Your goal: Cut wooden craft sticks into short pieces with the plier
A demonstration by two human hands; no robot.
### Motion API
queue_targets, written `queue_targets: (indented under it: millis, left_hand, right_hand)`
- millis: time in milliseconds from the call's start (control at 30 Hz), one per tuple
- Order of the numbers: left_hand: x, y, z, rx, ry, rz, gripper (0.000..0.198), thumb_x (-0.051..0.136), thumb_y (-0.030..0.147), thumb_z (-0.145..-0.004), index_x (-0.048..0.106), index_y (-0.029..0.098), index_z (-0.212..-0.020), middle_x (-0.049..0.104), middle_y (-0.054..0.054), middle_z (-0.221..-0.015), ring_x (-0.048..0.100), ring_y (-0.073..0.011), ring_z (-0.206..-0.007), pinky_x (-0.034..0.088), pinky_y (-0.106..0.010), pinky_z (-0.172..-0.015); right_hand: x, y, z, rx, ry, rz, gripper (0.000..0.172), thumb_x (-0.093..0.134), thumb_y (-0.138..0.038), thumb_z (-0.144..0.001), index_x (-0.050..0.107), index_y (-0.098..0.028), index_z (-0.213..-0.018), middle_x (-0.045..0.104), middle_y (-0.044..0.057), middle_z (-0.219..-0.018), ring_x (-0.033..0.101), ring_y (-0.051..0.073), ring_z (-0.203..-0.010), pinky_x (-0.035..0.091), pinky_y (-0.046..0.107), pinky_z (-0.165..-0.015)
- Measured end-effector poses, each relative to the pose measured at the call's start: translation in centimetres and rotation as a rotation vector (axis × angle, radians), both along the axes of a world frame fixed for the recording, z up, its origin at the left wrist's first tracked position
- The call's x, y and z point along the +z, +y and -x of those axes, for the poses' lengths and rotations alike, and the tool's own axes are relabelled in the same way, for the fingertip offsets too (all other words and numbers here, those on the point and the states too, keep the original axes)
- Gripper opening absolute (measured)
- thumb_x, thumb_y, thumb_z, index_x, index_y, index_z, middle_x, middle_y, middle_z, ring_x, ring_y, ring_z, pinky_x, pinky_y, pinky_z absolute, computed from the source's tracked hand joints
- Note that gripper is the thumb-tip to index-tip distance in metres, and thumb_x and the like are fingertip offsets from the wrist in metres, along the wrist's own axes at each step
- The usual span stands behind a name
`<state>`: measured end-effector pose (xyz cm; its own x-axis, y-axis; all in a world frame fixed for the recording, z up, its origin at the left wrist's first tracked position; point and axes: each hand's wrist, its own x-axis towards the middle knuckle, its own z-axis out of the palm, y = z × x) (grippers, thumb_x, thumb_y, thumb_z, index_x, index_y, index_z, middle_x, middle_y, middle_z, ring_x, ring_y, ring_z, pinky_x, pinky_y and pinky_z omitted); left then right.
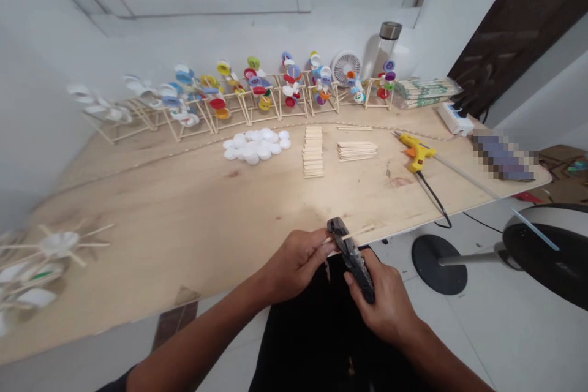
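Just above the near edge of the table, my left hand (303, 260) pinches a thin wooden stick (351, 236). My right hand (386, 294) is wrapped round the handles of dark cutting pliers (353, 257). The stick passes through the jaws of the pliers, its free end pointing right. Further back on the table lie a stack of short wooden sticks (313, 153) and a bundle of longer ones (357, 150). To their left is a cluster of white bottle caps (255, 146).
Stick stands with coloured caps (261, 89) line the wall. A yellow glue gun (417, 152) rests at right, near a power strip (454, 119). A small fan (346, 67) and a bottle (386, 52) stand behind. Cap-and-stick wheels (59, 244) lie at far left.
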<state>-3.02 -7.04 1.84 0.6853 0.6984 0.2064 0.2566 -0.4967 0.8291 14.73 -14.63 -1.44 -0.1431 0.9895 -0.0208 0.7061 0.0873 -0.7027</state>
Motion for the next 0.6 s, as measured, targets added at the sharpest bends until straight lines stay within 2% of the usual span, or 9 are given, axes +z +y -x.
queue_targets:
  millis: [167,333,433,600]
  left_hand:
    - [-0.6,0.1,-0.2,0.054,0.075,-0.199,0.020,0.032,0.018,-0.090,0.045,0.016,-0.074,0.045,0.005,-0.056,0.043,-0.0071,-0.046,0.032,-0.018,-0.047]
    - [-1.6,-0.3,-0.6,0.249,0.132,-0.576,0.013,0.036,0.013,-0.087,0.049,0.013,-0.090,0.054,0.000,-0.064,0.049,-0.0103,-0.053,0.036,-0.021,-0.050]
    - [-2.2,-0.5,-0.8,0.352,0.183,-0.770,0.015,0.042,0.011,-0.085,0.050,0.011,-0.097,0.051,0.000,-0.062,0.047,-0.0115,-0.054,0.036,-0.023,-0.051]
    - [-2.5,-0.5,-0.7,0.362,0.258,-0.935,0.015,0.044,0.011,-0.083,0.053,0.009,-0.096,0.047,0.001,-0.057,0.043,-0.0114,-0.050,0.033,-0.025,-0.047]
  right_hand:
    - [-0.1,-0.1,0.3,-0.044,-0.018,0.001,0.008,0.046,-0.029,-0.082,0.046,-0.020,-0.081,0.056,-0.002,-0.058,0.054,0.015,-0.050,0.035,0.023,-0.049]
    - [0.3,0.0,0.7,-0.092,0.007,0.000,0.010,0.047,-0.030,-0.082,0.046,-0.021,-0.081,0.058,-0.001,-0.060,0.055,0.016,-0.053,0.037,0.023,-0.051]
    - [0.5,0.0,0.8,-0.096,0.016,0.027,0.011,0.046,-0.031,-0.082,0.046,-0.021,-0.079,0.056,-0.002,-0.059,0.054,0.015,-0.052,0.037,0.023,-0.050]
    - [0.7,0.0,0.9,-0.092,0.037,0.053,0.010,0.047,-0.030,-0.082,0.048,-0.021,-0.082,0.058,-0.001,-0.062,0.056,0.016,-0.055,0.038,0.024,-0.053]
